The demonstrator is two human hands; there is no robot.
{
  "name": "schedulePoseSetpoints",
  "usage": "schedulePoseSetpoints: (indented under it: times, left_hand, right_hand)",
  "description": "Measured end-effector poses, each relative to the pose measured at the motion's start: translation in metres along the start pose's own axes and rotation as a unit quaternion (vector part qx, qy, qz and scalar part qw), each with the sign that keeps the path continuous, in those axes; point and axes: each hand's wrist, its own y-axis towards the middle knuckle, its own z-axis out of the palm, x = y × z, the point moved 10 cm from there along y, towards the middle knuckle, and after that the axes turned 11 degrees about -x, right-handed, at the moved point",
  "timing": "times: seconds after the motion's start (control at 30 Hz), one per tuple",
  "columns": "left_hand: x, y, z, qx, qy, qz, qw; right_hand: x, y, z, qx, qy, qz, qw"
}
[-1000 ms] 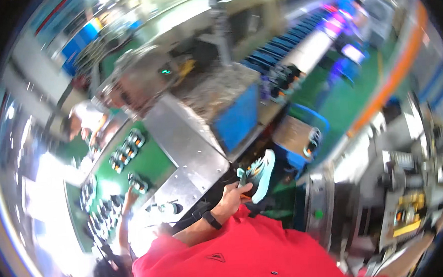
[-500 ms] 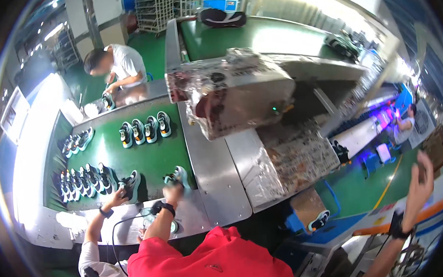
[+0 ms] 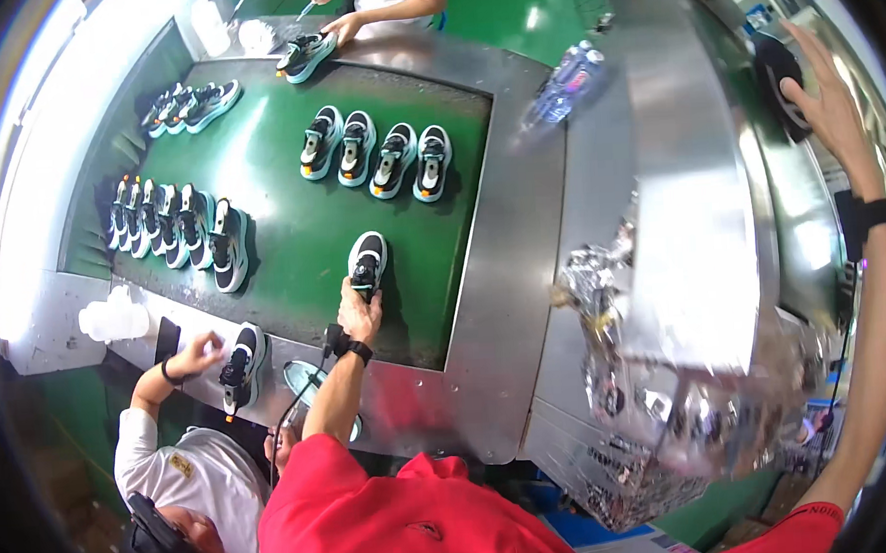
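Note:
My left hand (image 3: 359, 313) is closed on the near end of a black-and-white sneaker (image 3: 367, 258) with a pale blue sole, which rests on the green belt (image 3: 294, 304). Far to the right, my right hand (image 3: 841, 120) reaches up with fingers stretched apart. Its thumb overlaps a dark shoe or sole (image 3: 780, 84); whether they touch, I cannot tell. Beyond my left hand, several matching sneakers (image 3: 393, 161) stand in a row on the belt.
More sneakers (image 3: 168, 226) line the belt's left side. A co-worker in white (image 3: 193, 480) sits at my left beside another sneaker (image 3: 243, 369). Across the belt, a person's hand (image 3: 347, 26) holds a sneaker (image 3: 307, 55). A plastic bottle (image 3: 568, 82) and a foil-wrapped machine (image 3: 703, 363) are right.
My view has swung to the right. My left hand and its sneaker are farther in over the belt. My right hand has come up beside the dark shoe or sole.

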Motion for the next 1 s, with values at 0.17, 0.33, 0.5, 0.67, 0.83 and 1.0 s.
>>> schedulePoseSetpoints:
  times: [0.17,0.33,0.5,0.67,0.83,1.0]
  left_hand:
    - [-0.011,-0.003,0.005,0.021,-0.009,-0.061,0.998]
    - [-0.008,-0.001,-0.01,0.001,-0.035,-0.05,0.998]
    - [-0.016,0.002,0.01,0.057,-0.067,0.033,0.996]
    - [-0.058,-0.01,-0.012,0.057,0.016,0.145,0.988]
    - [-0.231,-0.179,-0.066,0.441,-0.301,0.165,0.829]
    - [-0.382,-0.42,-0.161,0.805,-0.446,-0.152,0.36]
  right_hand:
    - [-0.063,0.01,0.075,0.099,0.037,0.103,0.989]
    - [-0.07,-0.046,0.035,0.073,-0.089,0.202,0.972]
    - [-0.101,-0.137,0.005,-0.003,0.143,0.353,0.925]
    - [-0.094,-0.158,-0.075,-0.074,0.169,0.425,0.886]
    - [-0.066,-0.241,-0.217,-0.266,0.325,0.456,0.785]
    - [0.011,-0.361,-0.325,-0.336,0.354,0.478,0.73]
